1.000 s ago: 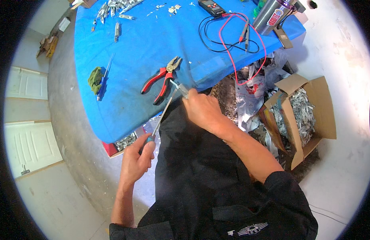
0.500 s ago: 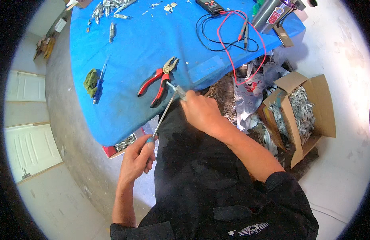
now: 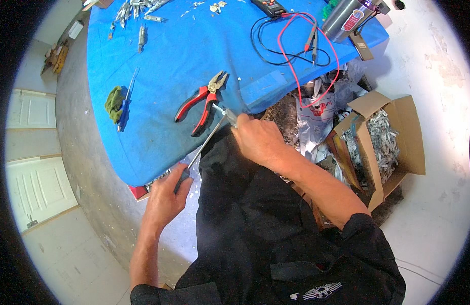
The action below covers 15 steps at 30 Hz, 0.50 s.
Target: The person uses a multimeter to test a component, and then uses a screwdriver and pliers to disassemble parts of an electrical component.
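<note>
My left hand is closed around the dark handle of a screwdriver, whose long thin metal shaft slants up to the right. The shaft's far end meets a small silvery-grey piece with a pale rod at its left end. My right hand pinches that piece at the front edge of the blue-covered table. What exactly the piece is, I cannot make out, as my fingers cover part of it. Just beyond it lie red-and-black combination pliers, their handles spread apart.
A blue-handled screwdriver lies by a green cloth on the left. Farther back are silvery pieces, a multimeter with red and black leads, and a steel tumbler. An open carton of scraps stands right.
My left hand has moved slightly up and left and turned, its fingers now wrapped farther along the screwdriver handle. The right hand still holds the small piece in nearly the same place.
</note>
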### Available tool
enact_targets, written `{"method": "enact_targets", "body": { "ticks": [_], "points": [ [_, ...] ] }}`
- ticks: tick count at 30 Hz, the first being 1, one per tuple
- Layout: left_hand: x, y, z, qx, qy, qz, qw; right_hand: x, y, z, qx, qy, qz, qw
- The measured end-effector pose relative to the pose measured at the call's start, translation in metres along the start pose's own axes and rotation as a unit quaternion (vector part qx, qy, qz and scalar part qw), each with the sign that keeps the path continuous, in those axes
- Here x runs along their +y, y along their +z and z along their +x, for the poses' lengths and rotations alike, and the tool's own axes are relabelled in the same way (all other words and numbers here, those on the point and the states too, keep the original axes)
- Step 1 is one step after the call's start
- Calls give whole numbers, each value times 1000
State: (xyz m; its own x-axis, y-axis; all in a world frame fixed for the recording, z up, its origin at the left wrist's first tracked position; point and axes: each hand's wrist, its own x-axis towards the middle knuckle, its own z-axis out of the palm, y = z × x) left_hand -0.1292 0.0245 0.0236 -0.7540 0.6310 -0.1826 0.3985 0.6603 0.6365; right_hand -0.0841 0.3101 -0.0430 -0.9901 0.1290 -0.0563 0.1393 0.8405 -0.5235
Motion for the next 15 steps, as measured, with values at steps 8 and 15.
{"method": "enact_targets", "body": {
  "ticks": [8,15],
  "points": [
    [0,-11,3,-27,-13,-18,999,-8,-11,2,-33,26,25,999],
    [4,-25,10,-184,-207,-319,906,1,-1,0,3,-3,5,1000]
  ]
}}
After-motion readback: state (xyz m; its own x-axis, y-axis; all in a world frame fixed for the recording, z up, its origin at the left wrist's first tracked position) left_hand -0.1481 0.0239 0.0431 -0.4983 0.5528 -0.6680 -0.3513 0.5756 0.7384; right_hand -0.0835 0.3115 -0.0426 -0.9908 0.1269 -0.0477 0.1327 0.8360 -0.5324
